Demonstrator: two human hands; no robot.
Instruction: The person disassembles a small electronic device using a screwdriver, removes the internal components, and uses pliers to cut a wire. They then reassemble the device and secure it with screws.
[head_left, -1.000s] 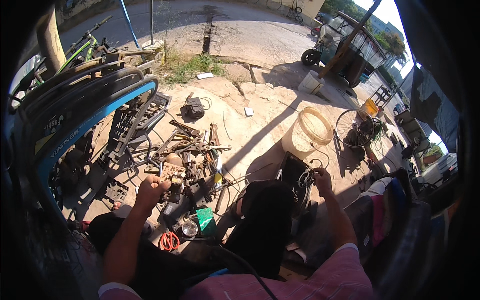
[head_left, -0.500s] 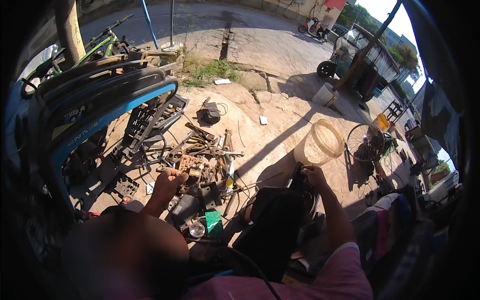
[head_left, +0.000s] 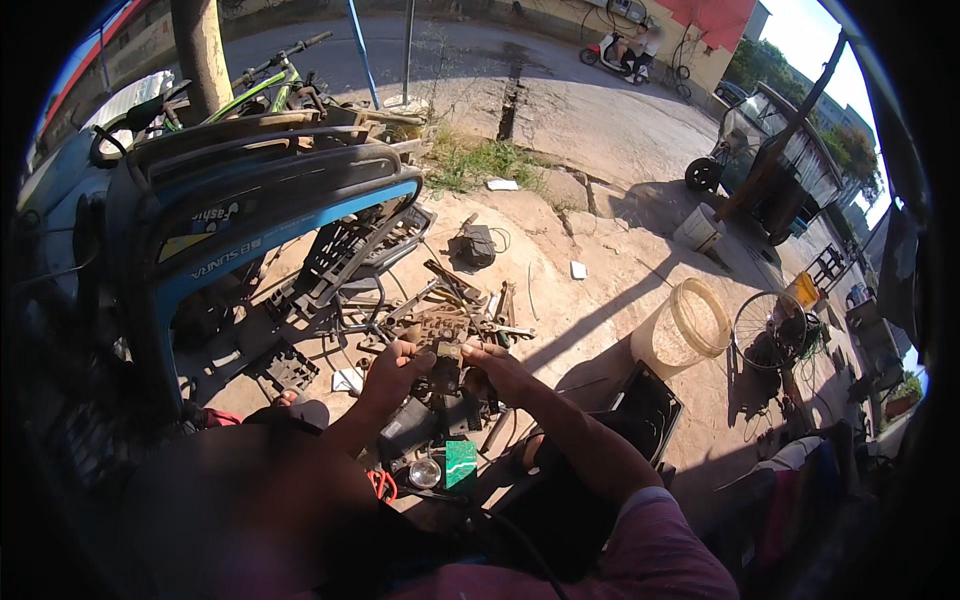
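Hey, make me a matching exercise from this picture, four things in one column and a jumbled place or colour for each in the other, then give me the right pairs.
Things:
1. Small part
2. Green sheet
3. Large bucket
4. Spoked wheel

Places or colours:
A. Just right of the round lamp
B. On the ground, right of the large bucket
C. Between the left hand and the right hand
D. Cream-coloured

Pairs: 1-C, 2-A, 3-D, 4-B
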